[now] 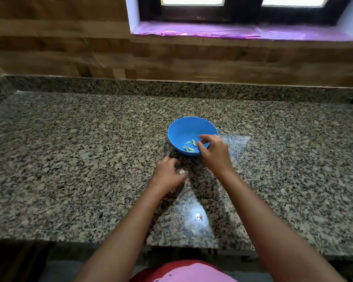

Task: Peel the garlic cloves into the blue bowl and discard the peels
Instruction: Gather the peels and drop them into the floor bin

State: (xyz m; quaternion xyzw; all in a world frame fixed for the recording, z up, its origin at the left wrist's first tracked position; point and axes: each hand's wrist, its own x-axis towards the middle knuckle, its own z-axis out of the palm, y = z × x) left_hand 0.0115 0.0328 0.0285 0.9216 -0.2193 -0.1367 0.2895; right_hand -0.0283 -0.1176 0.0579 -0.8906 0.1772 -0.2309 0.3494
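Observation:
A blue bowl (183,129) stands on the granite counter (69,159), with several peeled cloves (189,146) lying in its bottom. My right hand (214,151) hovers over the bowl's near right rim, fingers bent and spread above the cloves; nothing shows between the fingertips. My left hand (167,173) lies low on the counter just in front of the bowl, fingers curled round a pale unpeeled garlic piece (181,171). A few thin peel scraps (199,216) lie in a bright patch nearer the counter's front edge.
The counter runs wide to both sides and ends at a wooden backsplash (69,58). A window sill covered in purple film (232,32) sits above at the back right. The counter's front edge (69,239) is just below my forearms.

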